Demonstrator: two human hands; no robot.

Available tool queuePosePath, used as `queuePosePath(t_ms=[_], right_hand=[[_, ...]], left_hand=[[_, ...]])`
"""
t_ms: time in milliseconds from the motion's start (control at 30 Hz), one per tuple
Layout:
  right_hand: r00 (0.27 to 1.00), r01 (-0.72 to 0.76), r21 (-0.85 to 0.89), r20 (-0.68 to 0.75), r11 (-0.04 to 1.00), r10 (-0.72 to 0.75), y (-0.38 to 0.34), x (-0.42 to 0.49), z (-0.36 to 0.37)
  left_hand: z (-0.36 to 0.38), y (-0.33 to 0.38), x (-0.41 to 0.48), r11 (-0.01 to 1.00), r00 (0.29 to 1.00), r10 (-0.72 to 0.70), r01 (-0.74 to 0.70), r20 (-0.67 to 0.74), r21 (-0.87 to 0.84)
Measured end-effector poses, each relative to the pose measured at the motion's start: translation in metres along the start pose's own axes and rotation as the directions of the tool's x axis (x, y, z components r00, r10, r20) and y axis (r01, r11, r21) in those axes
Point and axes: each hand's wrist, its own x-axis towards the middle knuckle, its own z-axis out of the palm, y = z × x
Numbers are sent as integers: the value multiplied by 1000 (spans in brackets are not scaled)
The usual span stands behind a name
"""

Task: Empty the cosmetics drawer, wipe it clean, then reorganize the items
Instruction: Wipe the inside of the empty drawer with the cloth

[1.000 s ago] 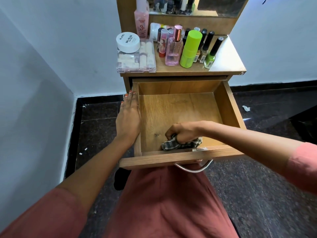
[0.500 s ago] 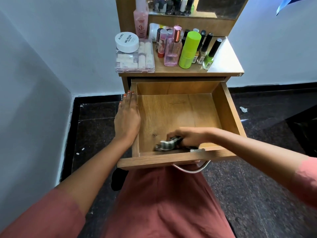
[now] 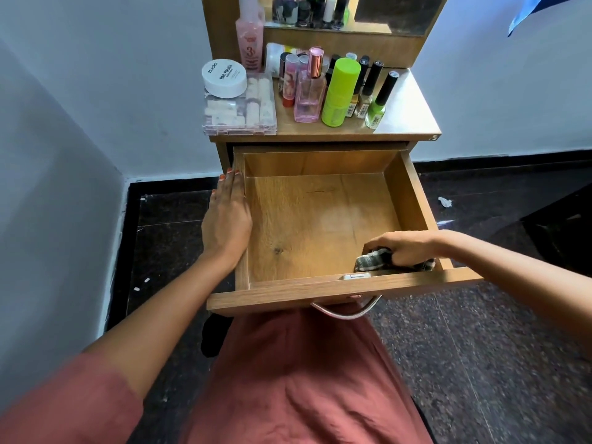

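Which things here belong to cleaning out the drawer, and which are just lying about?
Job: drawer, cloth in the right hand, left hand on the drawer's side, green bottle, pink perfume bottle, nail polishes, white jar, clear box.
Lying about: paper scrap on the floor, mirror.

Dark speckled polished stone floor (image 3: 480, 363) runs up to pale blue-grey painted walls (image 3: 112, 75), with a black skirting band (image 3: 496, 165) at their foot. A small crumpled white scrap (image 3: 445, 202) lies on the floor at right, near the wall; a few tiny white flecks (image 3: 146, 280) are scattered at left. Top right, a corner of blue fabric (image 3: 525, 14) shows against the wall, and a wood-framed mirror (image 3: 400, 11) stands at top centre.
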Motion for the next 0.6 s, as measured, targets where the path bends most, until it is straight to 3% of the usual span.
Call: queuePosePath(t_ms=[233, 367, 533, 600], right_hand=[[954, 291, 105, -105, 951, -280, -56, 18, 12], [856, 504, 43, -159, 863, -492, -98, 42, 25], [778, 616, -19, -143, 787, -612, -98, 44, 23], [790, 604, 23, -147, 797, -595, -79, 40, 17]], left_hand=[[2, 6, -3, 1000, 999, -16, 17, 33, -23], [1, 6, -4, 1000, 1000, -7, 7, 6, -25], [4, 6, -6, 1000, 999, -4, 4, -32, -8], [6, 6, -6, 1000, 1000, -6, 6, -29, -4]])
